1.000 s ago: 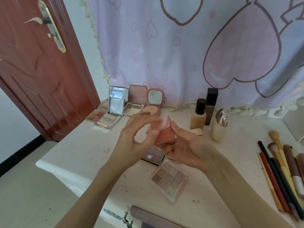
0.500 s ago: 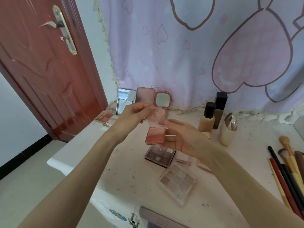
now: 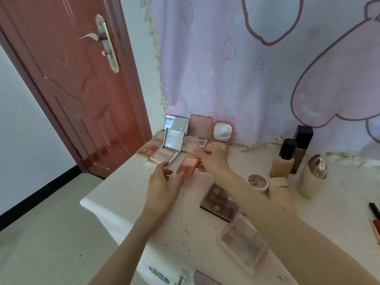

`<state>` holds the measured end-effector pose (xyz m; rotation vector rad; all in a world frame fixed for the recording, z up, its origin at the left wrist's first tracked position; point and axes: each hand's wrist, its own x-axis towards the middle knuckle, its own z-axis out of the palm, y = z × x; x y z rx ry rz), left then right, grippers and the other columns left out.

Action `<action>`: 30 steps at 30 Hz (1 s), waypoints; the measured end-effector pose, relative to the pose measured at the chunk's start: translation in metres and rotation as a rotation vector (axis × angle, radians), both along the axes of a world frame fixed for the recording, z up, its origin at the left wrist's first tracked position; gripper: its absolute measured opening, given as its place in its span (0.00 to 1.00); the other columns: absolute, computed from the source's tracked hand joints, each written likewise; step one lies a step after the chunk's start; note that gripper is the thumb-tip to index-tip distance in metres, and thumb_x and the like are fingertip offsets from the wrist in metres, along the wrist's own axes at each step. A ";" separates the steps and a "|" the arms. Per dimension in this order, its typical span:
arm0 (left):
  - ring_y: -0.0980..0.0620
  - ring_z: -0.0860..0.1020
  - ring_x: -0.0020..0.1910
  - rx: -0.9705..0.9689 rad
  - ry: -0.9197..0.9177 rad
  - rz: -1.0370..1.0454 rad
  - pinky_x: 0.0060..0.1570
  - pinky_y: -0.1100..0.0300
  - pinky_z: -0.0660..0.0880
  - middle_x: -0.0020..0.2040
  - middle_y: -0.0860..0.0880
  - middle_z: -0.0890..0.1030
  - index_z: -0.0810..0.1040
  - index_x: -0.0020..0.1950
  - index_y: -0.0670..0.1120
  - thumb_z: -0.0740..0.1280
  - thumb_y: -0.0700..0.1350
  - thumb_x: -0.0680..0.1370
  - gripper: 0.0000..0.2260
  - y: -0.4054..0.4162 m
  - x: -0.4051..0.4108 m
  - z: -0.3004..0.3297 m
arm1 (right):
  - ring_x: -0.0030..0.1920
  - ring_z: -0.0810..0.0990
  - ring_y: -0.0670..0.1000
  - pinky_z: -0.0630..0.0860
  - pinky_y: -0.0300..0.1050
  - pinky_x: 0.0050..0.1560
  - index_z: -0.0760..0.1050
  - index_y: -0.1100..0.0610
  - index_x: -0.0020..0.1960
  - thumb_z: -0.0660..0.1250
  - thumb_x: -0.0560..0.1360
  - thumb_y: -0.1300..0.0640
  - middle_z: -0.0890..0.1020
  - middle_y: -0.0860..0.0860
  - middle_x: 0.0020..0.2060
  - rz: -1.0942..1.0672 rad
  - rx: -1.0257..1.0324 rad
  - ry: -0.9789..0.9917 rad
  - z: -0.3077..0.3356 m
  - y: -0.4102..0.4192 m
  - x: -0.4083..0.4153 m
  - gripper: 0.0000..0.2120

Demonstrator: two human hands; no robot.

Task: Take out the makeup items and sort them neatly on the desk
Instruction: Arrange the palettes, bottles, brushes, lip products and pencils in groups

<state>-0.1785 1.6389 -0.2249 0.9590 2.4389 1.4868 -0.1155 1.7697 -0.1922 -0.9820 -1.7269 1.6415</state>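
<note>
Starting nearest the camera, a clear-cased eyeshadow palette (image 3: 243, 244) is laid flat on the white desk (image 3: 127, 194), and a darker brown palette (image 3: 219, 200) is set just beyond it, partly covered by the right forearm. Further out, the blush compact (image 3: 187, 166) is found over the desk's left part, opened up, with its clear lid (image 3: 191, 147) tilted upward. It's pinched at its right edge by the right hand (image 3: 212, 159), fingers curled around it. The left hand (image 3: 164, 185) is kept at the compact's near-left corner with relaxed fingers; fingertips are touching or nearly touching, hard to tell, not really gripping anything. Off to the right, a round jar (image 3: 258, 181) is seen near a foundation bottle (image 3: 284, 159), a dark-capped bottle (image 3: 301, 147) and a cream egg-shaped container (image 3: 312, 174). At the back left, several opened mirrored palettes (image 3: 166, 150) and a pink mirror compact (image 3: 222, 132) are lined up against the pink heart-print curtain (image 3: 257, 68). A red door (image 3: 72, 79) is seen behind.
</note>
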 end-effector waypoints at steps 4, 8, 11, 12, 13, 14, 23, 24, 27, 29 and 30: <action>0.47 0.70 0.58 -0.039 0.116 0.039 0.58 0.54 0.68 0.57 0.46 0.75 0.65 0.68 0.46 0.71 0.53 0.71 0.30 0.005 -0.004 -0.007 | 0.43 0.78 0.57 0.76 0.56 0.55 0.80 0.64 0.47 0.63 0.77 0.54 0.79 0.57 0.38 -0.018 0.077 -0.112 -0.008 0.000 -0.019 0.14; 0.46 0.68 0.59 -0.058 0.083 0.120 0.59 0.52 0.66 0.58 0.44 0.76 0.65 0.67 0.46 0.71 0.50 0.71 0.27 0.015 -0.010 -0.007 | 0.39 0.72 0.55 0.75 0.56 0.53 0.80 0.64 0.38 0.63 0.76 0.56 0.74 0.55 0.29 -0.007 0.148 -0.157 -0.008 -0.001 -0.026 0.14; 0.45 0.67 0.59 -0.081 0.103 0.151 0.59 0.53 0.65 0.58 0.44 0.76 0.65 0.65 0.45 0.71 0.50 0.71 0.26 0.017 -0.013 -0.011 | 0.37 0.73 0.55 0.75 0.52 0.46 0.76 0.65 0.33 0.60 0.75 0.63 0.74 0.58 0.31 -0.008 0.254 -0.204 -0.011 0.001 -0.029 0.14; 0.45 0.67 0.58 -0.087 0.109 0.159 0.59 0.53 0.65 0.58 0.44 0.76 0.66 0.65 0.45 0.71 0.49 0.71 0.26 0.018 -0.014 -0.012 | 0.38 0.74 0.56 0.75 0.53 0.46 0.77 0.67 0.36 0.60 0.75 0.64 0.75 0.58 0.32 -0.015 0.265 -0.204 -0.012 0.002 -0.030 0.13; 0.45 0.67 0.58 -0.089 0.115 0.168 0.59 0.54 0.64 0.58 0.44 0.75 0.66 0.65 0.44 0.72 0.49 0.71 0.27 0.019 -0.015 -0.013 | 0.39 0.75 0.57 0.75 0.54 0.47 0.79 0.69 0.39 0.59 0.74 0.65 0.76 0.59 0.33 -0.022 0.266 -0.194 -0.013 0.004 -0.032 0.12; 0.45 0.67 0.58 -0.091 0.122 0.176 0.59 0.54 0.64 0.58 0.44 0.75 0.66 0.64 0.44 0.72 0.49 0.70 0.27 0.019 -0.016 -0.013 | 0.41 0.76 0.59 0.75 0.56 0.48 0.80 0.69 0.41 0.59 0.74 0.66 0.77 0.59 0.34 -0.031 0.264 -0.180 -0.014 0.005 -0.033 0.11; 0.46 0.67 0.56 -0.089 0.098 0.213 0.58 0.53 0.66 0.55 0.43 0.75 0.67 0.62 0.43 0.75 0.49 0.68 0.28 0.021 -0.018 -0.013 | 0.49 0.79 0.65 0.77 0.60 0.52 0.80 0.67 0.43 0.60 0.74 0.66 0.78 0.59 0.36 -0.044 0.194 -0.155 -0.017 0.010 -0.040 0.10; 0.46 0.68 0.56 -0.091 0.094 0.212 0.58 0.52 0.67 0.55 0.43 0.75 0.67 0.62 0.44 0.75 0.49 0.68 0.28 0.021 -0.018 -0.012 | 0.49 0.79 0.65 0.77 0.60 0.52 0.80 0.66 0.43 0.60 0.74 0.66 0.78 0.59 0.36 -0.043 0.183 -0.157 -0.017 0.011 -0.040 0.10; 0.45 0.68 0.56 -0.079 0.079 0.205 0.58 0.52 0.67 0.55 0.43 0.76 0.67 0.62 0.43 0.75 0.48 0.68 0.28 0.021 -0.019 -0.011 | 0.49 0.79 0.64 0.76 0.61 0.53 0.78 0.61 0.38 0.60 0.74 0.66 0.78 0.59 0.36 -0.040 0.156 -0.147 -0.018 0.013 -0.038 0.10; 0.45 0.69 0.56 -0.067 0.076 0.200 0.57 0.54 0.67 0.55 0.43 0.77 0.67 0.62 0.43 0.75 0.46 0.69 0.27 0.021 -0.019 -0.011 | 0.48 0.79 0.63 0.76 0.59 0.54 0.77 0.59 0.38 0.59 0.74 0.66 0.78 0.58 0.37 -0.037 0.139 -0.135 -0.019 0.014 -0.036 0.10; 0.45 0.69 0.56 -0.060 0.075 0.199 0.55 0.54 0.66 0.55 0.43 0.77 0.66 0.62 0.43 0.74 0.46 0.69 0.26 0.020 -0.019 -0.011 | 0.47 0.78 0.61 0.76 0.57 0.55 0.77 0.58 0.37 0.59 0.74 0.66 0.78 0.57 0.37 -0.031 0.126 -0.130 -0.019 0.014 -0.034 0.11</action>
